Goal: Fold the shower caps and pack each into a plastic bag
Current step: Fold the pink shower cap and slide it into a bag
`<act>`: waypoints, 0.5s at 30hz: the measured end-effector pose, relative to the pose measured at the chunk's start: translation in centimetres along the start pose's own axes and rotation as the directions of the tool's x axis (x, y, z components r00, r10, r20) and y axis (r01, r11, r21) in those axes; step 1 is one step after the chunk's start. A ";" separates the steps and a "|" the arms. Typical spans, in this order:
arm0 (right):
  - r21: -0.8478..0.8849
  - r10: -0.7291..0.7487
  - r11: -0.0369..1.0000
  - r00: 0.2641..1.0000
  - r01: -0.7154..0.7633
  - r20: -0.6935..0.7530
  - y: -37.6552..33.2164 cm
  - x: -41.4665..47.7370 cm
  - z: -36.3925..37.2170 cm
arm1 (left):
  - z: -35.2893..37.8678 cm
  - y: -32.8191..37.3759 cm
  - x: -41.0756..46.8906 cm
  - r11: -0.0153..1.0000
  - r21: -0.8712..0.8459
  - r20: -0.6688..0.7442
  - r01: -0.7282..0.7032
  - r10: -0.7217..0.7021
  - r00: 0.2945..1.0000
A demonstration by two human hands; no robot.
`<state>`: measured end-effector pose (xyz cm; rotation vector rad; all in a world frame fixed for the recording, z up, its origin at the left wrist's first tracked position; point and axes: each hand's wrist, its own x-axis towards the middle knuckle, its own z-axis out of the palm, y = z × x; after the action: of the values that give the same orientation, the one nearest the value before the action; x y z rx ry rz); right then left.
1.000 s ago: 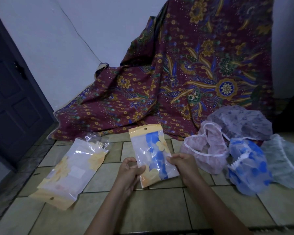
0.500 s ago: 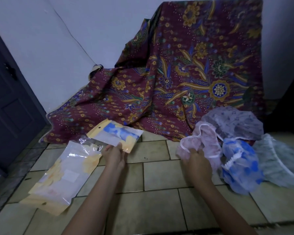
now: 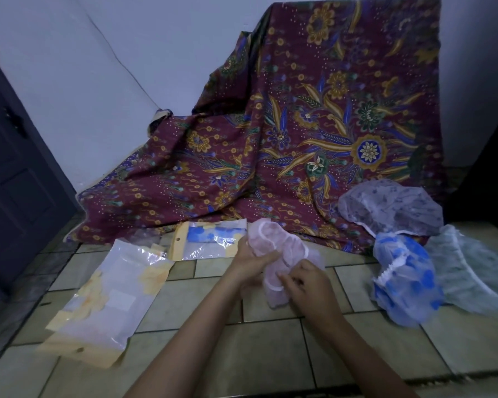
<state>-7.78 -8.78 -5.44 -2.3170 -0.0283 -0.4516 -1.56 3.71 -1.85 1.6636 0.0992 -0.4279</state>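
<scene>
Pink mesh is gathered between both hands over pale floor tiles point(image 3: 270, 357). The pink shower cap point(image 3: 295, 248) is gripped at its 9 o'clock side by the curled fingers of the left hand point(image 3: 249, 261), and its white elastic hem is pinched at 5 o'clock by the right hand point(image 3: 308, 285). Open tile is left at 6 o'clock, and the work space is hemmed at 12 o'clock by a maroon batik cloth point(image 3: 314, 124). A packed bag point(image 3: 210, 239), with blue print showing through, lies at 10 o'clock just beside the left hand. A stack of plastic bags point(image 3: 110, 297) lies at 8 o'clock, its white label too blurred to be read. At 3 o'clock, apart from the hands, a blue shower cap point(image 3: 406, 282), a grey shower cap point(image 3: 391, 208) and a pale green shower cap point(image 3: 472, 277) are heaped together.
</scene>
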 end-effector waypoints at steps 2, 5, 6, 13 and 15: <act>0.046 0.012 0.999 0.999 -0.011 -0.033 -0.3 0.1 0.2 | -0.2 -0.6 0.4 0.998 -0.055 -0.065 0.039 -0.043 0.997; 0.178 0.139 0.976 0.986 -0.122 -0.090 -0.6 0.0 0.1 | -0.5 -1.3 0.1 0.990 -0.138 -0.180 0.021 -0.046 0.983; 0.197 0.204 0.964 0.971 -0.178 -0.121 -0.6 0.0 0.0 | -0.6 -1.2 -0.3 0.978 -0.208 -0.180 0.026 -0.064 0.982; 0.099 0.494 0.869 0.861 -0.485 -0.124 -0.2 1.8 -1.3 | -0.8 -1.7 -1.7 0.806 -0.592 -0.069 -0.014 -0.034 0.997; 0.112 0.552 0.833 0.826 -0.541 -0.112 0.1 2.3 -1.6 | -0.7 -1.9 -1.7 0.773 -0.634 -0.034 0.006 -0.036 0.999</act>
<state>-6.05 -10.22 -3.73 -2.0858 0.6658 -0.3044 -3.51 4.99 -3.00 0.9964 0.2674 -0.3231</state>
